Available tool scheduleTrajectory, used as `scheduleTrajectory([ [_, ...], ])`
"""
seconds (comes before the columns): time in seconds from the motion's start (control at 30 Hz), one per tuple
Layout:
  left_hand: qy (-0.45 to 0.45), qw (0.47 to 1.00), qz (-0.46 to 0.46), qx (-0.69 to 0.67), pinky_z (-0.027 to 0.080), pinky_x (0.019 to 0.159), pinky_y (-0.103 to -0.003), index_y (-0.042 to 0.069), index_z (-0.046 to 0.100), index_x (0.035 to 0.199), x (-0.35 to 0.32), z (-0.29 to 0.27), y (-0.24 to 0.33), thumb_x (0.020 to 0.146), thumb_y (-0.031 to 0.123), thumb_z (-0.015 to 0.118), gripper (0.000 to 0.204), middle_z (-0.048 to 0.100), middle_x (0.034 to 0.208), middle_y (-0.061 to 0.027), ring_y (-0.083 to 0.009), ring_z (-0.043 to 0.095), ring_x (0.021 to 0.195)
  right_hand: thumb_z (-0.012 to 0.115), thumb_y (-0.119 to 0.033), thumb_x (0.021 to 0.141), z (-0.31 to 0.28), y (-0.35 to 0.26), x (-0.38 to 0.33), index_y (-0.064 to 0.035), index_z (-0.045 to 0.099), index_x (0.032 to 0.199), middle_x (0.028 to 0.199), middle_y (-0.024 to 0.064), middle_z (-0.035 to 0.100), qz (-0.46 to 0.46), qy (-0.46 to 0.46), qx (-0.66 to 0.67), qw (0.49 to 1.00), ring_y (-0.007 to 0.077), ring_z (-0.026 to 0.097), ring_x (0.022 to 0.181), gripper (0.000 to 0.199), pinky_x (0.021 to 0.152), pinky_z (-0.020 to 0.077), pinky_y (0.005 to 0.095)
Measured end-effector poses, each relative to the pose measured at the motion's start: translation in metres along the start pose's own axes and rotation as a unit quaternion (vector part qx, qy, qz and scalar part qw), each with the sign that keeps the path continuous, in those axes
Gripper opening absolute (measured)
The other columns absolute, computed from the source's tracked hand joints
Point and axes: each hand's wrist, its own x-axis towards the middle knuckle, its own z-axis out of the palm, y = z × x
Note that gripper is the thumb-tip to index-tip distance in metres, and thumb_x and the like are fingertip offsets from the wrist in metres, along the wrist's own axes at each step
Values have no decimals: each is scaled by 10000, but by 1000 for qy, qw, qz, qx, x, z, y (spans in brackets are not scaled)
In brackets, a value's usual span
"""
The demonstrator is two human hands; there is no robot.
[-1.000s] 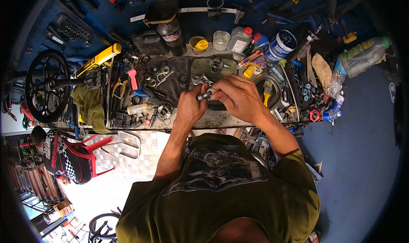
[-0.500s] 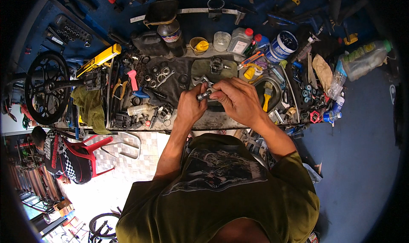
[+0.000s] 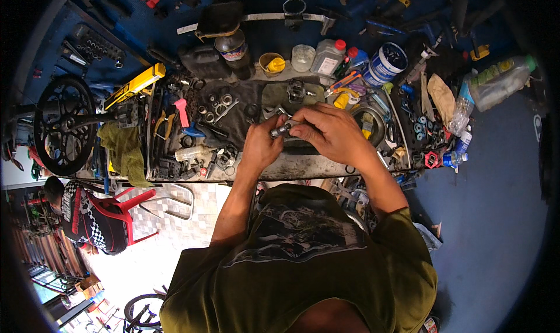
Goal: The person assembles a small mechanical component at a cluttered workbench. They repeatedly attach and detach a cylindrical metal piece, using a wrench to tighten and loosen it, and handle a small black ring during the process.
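On the workbench [image 3: 309,167], a greenish mat [image 3: 274,93] is spread. Nearer the front edge, the right hand [image 3: 331,133] and left hand [image 3: 263,144] are held together; a pedal [image 3: 297,90] is seen beyond; between them, a small metal part [image 3: 281,130] is grasped by both.

Place: bicycle repair workshop
Workbench [image 3: 303,167]: strewn with pliers [image 3: 169,126] and a pedal [image 3: 296,90]
Bench's left end: crankset [image 3: 70,122]
Wall [image 3: 153,30]: hung with sockets [image 3: 99,45]
Floor [image 3: 204,201]: bicycle wheel [image 3: 127,309]
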Motion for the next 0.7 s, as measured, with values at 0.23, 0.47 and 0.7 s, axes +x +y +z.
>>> scheduleTrajectory([
  [0.23,-6,999,16,-35,532,837,-394,-66,639,1162,-5,-2,8,773,-12,606,394,660,1085,-290,-414,655,1003,952,-335,585,-26,-3,1,-73,622,837,701,10,504,38,-12,68,997,129,463,607,490,506,373,278],
  [0.47,8,996,87,-13,518,661,-430,-21,631,995,-5,-6,12,819,61,646,195,671,868,-247,-453,641,838,931,-285,643,-13,-39,0,-72,709,954,795,27,620,-45,111,21,993,143,609,652,437,584,504,282],
  [0.7,27,995,98,14,489,614,-462,17,634,971,-7,-13,22,885,155,664,165,654,794,-241,-466,619,798,865,-210,726,-19,-47,-1,-80,711,941,873,53,667,-90,76,-75,990,212,685,704,295,597,532,310],
])
